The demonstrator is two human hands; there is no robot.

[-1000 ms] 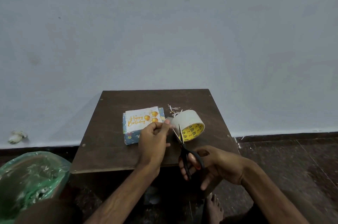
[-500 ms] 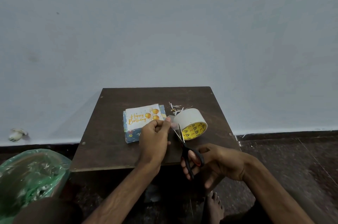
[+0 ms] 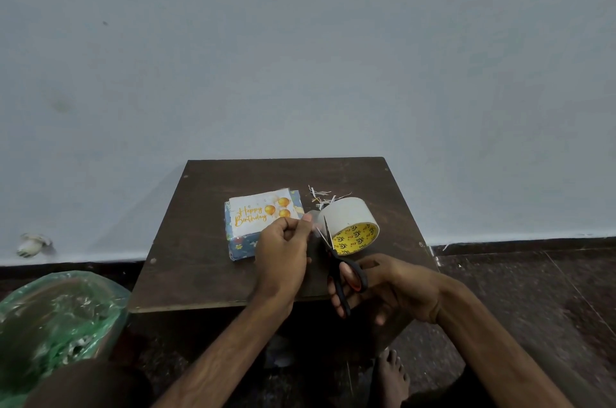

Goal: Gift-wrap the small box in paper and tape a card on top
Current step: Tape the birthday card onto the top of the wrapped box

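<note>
Clear tape stretched between roll and left hand, which pinches its end; right hand grips scissors, blades parted across it. Card just beyond left hand.

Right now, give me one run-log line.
left hand: pinches tape strip | right hand: holds scissors, blades open at strip | card: on wrapped box

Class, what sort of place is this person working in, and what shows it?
Probably a plain room at home: a low table against a bare wall, a dark tiled floor, and a bare foot below.
</note>
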